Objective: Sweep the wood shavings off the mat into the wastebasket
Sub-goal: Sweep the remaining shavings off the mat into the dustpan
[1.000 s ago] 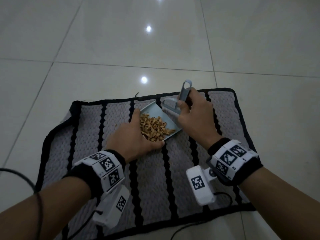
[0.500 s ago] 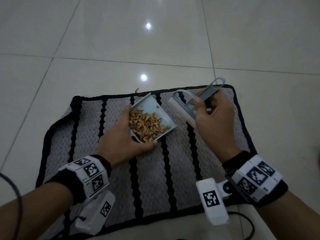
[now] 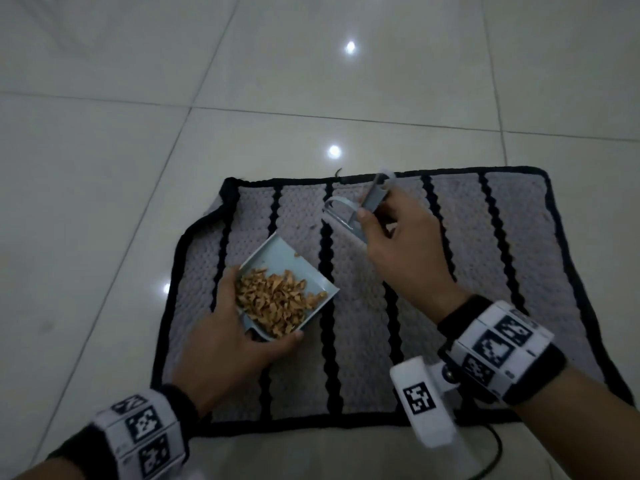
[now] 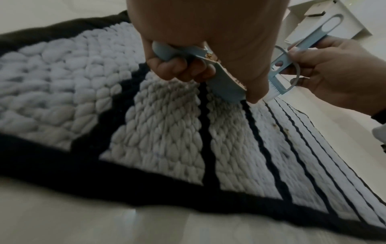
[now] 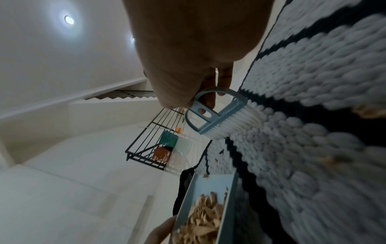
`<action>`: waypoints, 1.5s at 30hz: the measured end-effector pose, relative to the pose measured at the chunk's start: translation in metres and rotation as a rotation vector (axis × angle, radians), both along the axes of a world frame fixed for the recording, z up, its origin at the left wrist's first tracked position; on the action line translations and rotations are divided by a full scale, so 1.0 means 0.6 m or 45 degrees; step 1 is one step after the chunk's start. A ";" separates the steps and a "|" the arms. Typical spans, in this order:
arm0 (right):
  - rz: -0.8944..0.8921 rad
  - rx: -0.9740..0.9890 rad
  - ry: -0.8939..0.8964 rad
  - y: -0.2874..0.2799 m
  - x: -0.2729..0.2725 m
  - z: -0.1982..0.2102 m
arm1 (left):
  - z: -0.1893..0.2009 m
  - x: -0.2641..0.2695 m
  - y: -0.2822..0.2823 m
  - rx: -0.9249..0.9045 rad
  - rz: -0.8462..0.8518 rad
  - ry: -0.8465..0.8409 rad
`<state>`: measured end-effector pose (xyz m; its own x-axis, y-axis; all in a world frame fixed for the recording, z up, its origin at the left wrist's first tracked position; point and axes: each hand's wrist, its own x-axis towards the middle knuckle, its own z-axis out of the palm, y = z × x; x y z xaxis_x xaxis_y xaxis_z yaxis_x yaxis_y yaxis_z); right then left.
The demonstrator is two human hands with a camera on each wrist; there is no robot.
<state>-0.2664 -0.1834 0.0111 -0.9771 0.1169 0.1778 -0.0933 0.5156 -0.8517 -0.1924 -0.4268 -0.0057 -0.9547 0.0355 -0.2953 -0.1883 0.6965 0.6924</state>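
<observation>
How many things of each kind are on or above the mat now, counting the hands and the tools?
Hands: 2, left hand and right hand
Dustpan: 1
Brush: 1
Pile of wood shavings: 1
Total: 5, over the mat

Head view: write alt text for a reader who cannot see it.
A person's left hand holds a small blue dustpan heaped with wood shavings over a grey mat with black stripes, while the right hand grips a small blue brush above the mat. Pale floor tiles surround the mat.

Left hand (image 3: 228, 341) gripping, right hand (image 3: 398, 244) pinching (raised)
</observation>
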 end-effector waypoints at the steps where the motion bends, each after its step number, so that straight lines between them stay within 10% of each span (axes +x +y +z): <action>1: 0.029 0.019 0.007 -0.013 -0.008 0.001 | 0.000 -0.007 -0.005 -0.016 0.007 0.012; 38: 0.315 0.236 0.001 -0.122 -0.007 0.006 | -0.015 -0.059 -0.027 -0.318 -0.120 -0.028; 45: 0.009 0.077 0.012 -0.086 -0.007 0.020 | -0.024 -0.061 -0.035 -0.278 -0.128 -0.060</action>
